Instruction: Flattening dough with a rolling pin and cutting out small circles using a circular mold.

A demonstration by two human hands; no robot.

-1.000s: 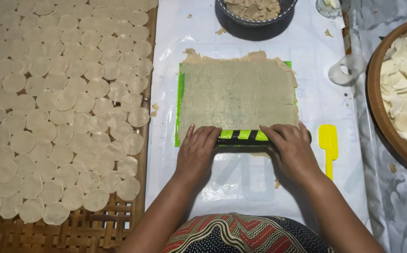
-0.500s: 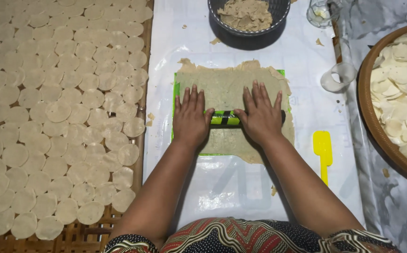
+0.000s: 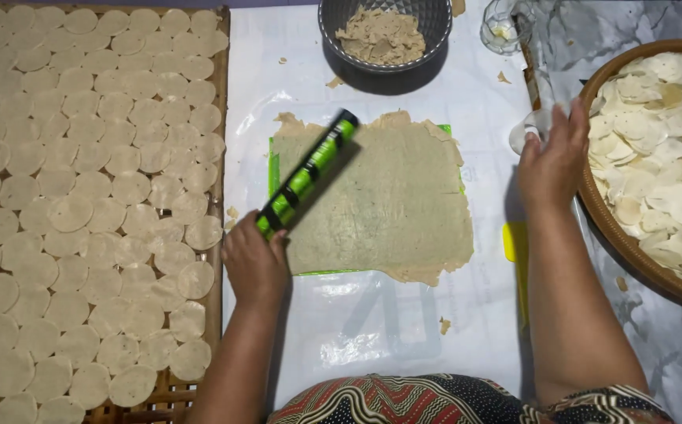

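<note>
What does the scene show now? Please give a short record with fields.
left hand: holds green and black roller, lifted at a slant over the dough
right hand: on white round cutter, beside basket
dough sheet: rolled flat on green mat
bowl: dough scraps inside
bamboo rack: rows of round dough discs

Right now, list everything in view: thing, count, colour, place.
dough sheet: one, beige, flat at centre on a green mat
green mat: one, edges showing under the sheet
roller: one, green and black, over the sheet's left side
dough discs: many, pale, in rows on the woven rack at left
bowl: one, dark, with dough scraps, top centre
round tray: one, brown, with cut discs, right
yellow tool: one, partly hidden by the right forearm
left hand: grips the roller's near end
right hand: by the tray rim, touching a small white thing
</note>
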